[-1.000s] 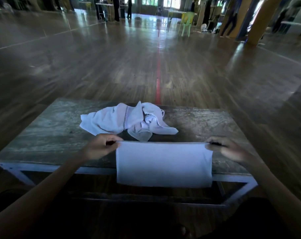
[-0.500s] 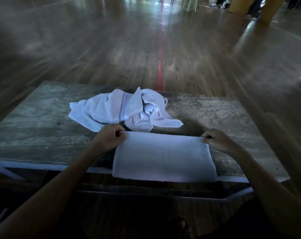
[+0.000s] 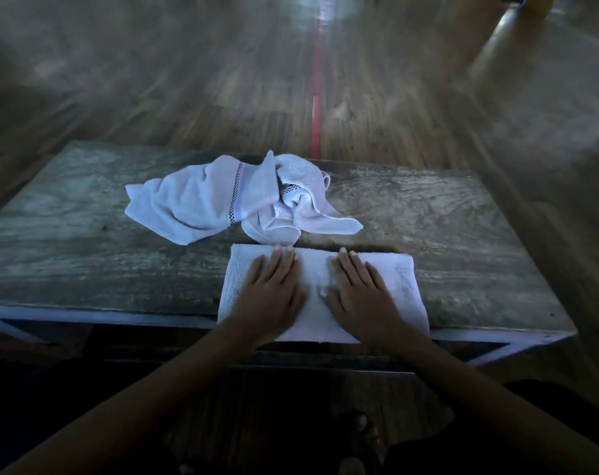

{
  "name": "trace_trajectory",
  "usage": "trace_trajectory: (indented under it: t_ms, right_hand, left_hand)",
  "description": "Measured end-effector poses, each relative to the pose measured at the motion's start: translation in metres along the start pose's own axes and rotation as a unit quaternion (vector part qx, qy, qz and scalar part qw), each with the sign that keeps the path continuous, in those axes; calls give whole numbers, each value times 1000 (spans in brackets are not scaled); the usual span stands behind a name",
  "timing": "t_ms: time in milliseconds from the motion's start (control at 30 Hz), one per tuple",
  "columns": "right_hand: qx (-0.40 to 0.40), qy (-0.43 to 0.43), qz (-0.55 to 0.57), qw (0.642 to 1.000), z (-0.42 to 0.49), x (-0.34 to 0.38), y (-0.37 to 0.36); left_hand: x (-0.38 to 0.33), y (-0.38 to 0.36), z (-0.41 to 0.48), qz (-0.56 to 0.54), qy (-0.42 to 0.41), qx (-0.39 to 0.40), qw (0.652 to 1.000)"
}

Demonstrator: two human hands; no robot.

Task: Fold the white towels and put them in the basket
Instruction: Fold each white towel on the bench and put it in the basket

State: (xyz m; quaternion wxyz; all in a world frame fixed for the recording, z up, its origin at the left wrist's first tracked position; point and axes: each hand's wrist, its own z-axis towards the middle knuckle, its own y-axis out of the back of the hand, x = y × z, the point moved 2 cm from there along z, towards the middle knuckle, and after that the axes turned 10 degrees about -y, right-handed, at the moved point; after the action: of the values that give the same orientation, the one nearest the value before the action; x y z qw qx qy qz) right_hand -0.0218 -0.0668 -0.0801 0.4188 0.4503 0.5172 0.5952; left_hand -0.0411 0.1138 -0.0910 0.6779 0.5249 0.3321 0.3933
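1. White folded towel (image 3: 402, 289) lies at the table's near edge under both hands.
2. Left hand (image 3: 274, 296) and right hand (image 3: 359, 296) press flat on it, fingers straight, side by side but apart.
3. Just beyond it sits a crumpled towel pile (image 3: 222, 200).
4. Both rest on the worn wooden table (image 3: 462, 234).
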Motion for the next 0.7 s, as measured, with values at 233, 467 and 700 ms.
trace_trajectory:
  t_ms: [233,467,700]
  right_hand:
    - [-4,-13,18,1000,12,-9,-5]
    - [6,-75,16,997,14,-27,-2]
    - [22,-110,-5,994,11,-70,0]
  left_hand:
    - [8,-1,10,-3,26,21,999]
    - [17,1,9,-11,58,33,998]
    - [33,7,-2,6,104,55,993]
